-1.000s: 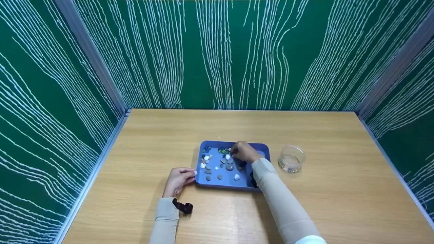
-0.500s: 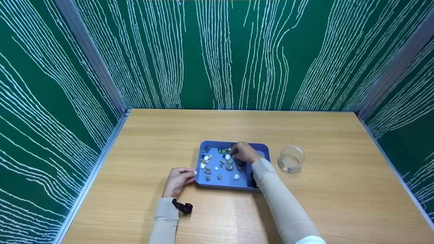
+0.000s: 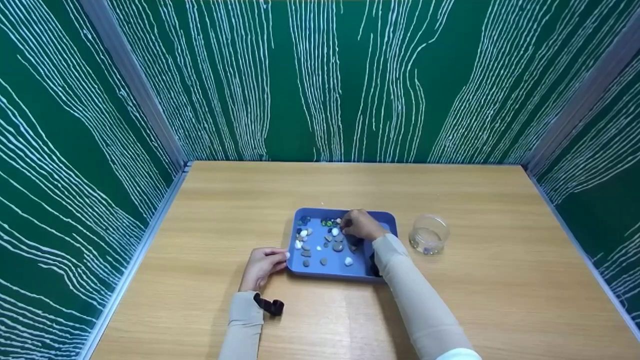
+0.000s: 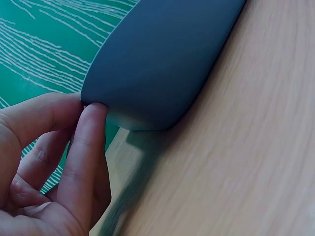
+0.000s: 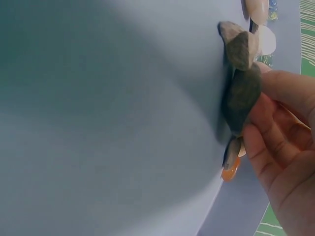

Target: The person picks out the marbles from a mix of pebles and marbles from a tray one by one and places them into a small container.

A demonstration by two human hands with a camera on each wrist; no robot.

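A blue tray [image 3: 327, 274] on the table holds pebbles and glass marbles. At its near left side my left hand [image 3: 262, 265] pinches the rim between thumb and fingers; the left wrist view shows these fingers [image 4: 91, 132] at the tray's edge. My right hand [image 3: 361, 224] is inside the tray toward the far right. In the right wrist view its thumb and fingers grip a dark grey stone [image 5: 242, 98], with a smaller grey stone [image 5: 238, 49] against its upper end and an orange piece [image 5: 230, 169] below. From the head view, the right hand hides the gripped stone.
Right of the tray stands a clear round container [image 3: 430, 235] with a few small pieces at its bottom. White pebbles [image 3: 348, 261], grey stones [image 3: 338, 245] and green marbles [image 3: 327, 223] lie spread in the tray. Green panels with white lines [image 3: 320, 80] enclose the wooden table [image 3: 240, 200].
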